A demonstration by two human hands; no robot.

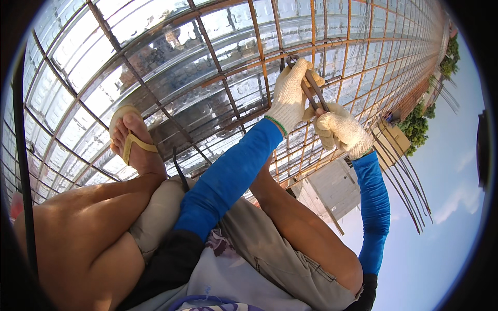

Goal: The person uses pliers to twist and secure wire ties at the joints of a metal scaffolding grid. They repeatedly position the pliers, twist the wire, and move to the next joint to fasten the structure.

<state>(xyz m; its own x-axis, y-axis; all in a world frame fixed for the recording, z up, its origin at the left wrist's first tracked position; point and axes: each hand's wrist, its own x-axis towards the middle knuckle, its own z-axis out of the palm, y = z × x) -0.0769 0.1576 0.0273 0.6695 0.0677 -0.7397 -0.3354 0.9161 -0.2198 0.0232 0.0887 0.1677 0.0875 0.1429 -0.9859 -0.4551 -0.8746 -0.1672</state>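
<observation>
Here-abouts, pincers: long axis near-right to far-left, head on rebar crossing; left hand and right hand both clenched round handles, left nearer head.

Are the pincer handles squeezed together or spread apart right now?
Nearly together: the two dark handles of the pincers run almost parallel with a narrow gap, the left hand and right hand both gripping them.
</observation>
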